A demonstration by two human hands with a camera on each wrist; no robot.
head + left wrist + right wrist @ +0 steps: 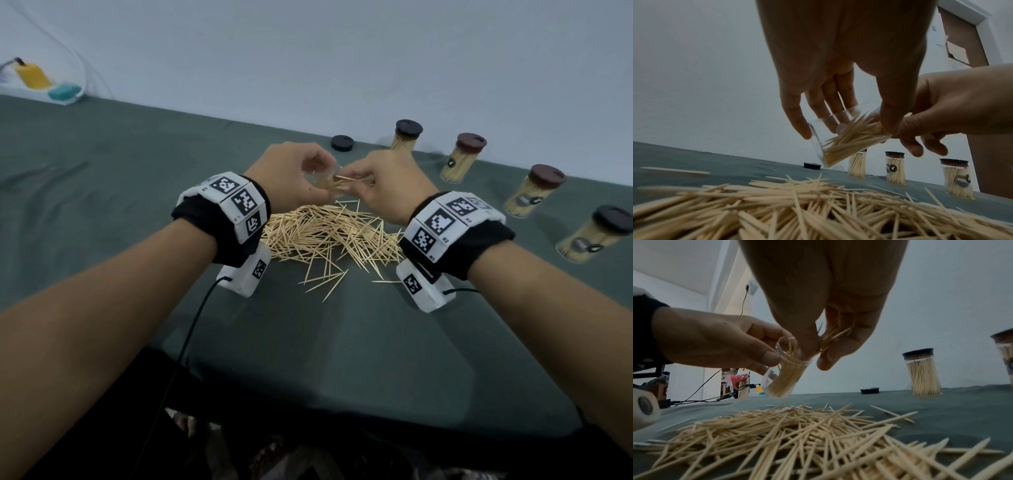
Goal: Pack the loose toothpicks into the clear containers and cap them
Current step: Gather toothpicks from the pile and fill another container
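Observation:
My left hand (294, 174) holds a clear container (840, 138) tilted above the table, partly filled with toothpicks. In the right wrist view the same container (785, 369) sits between my left thumb and fingers. My right hand (383, 185) pinches a small bunch of toothpicks (832, 337) right at the container's open mouth. A big heap of loose toothpicks (329, 236) lies on the green cloth under both hands. A loose dark cap (342, 143) rests on the cloth beyond my hands.
Several filled, capped containers stand in a row at the back right, such as one (406, 135) and another (462, 157). The table's far edge meets a pale wall. A yellow and a teal object (65, 91) sit far left. Cables hang from my wrist cameras.

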